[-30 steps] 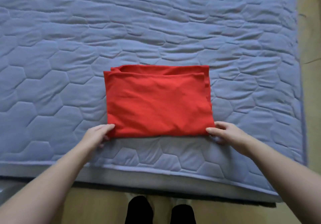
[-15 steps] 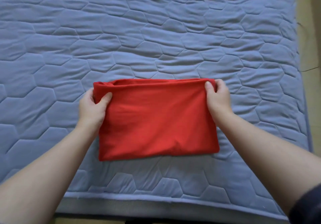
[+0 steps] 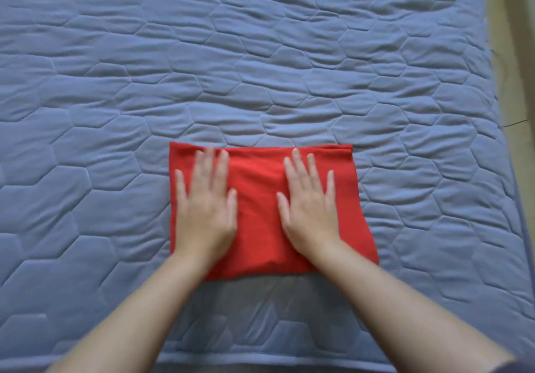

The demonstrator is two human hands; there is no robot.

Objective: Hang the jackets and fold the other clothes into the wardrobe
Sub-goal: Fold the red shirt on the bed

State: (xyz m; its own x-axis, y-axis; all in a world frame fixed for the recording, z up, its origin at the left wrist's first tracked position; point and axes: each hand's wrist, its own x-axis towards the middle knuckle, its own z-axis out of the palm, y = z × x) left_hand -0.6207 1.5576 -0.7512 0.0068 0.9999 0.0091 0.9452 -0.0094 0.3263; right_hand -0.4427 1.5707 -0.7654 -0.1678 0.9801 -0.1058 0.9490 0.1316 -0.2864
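A red garment [image 3: 259, 199], folded into a flat rectangle, lies on the blue quilted mattress [image 3: 260, 68] near its front edge. My left hand [image 3: 207, 207] rests flat on the left half of the fold, fingers spread and pointing away from me. My right hand [image 3: 311, 207] lies flat on the right half in the same way. Neither hand grips the cloth; both palms press down on it. The fold's far edge shows stacked layers at the right corner.
The mattress's front edge [image 3: 260, 364] runs along the bottom of the view. Its right edge [image 3: 509, 199] borders a strip of pale floor [image 3: 518, 25]. No wardrobe, hangers or other clothes are in view.
Both hands went from the near corners to the far corners, then let go and now lie flat on top of the folded red garment. The view has shifted further over the mattress.
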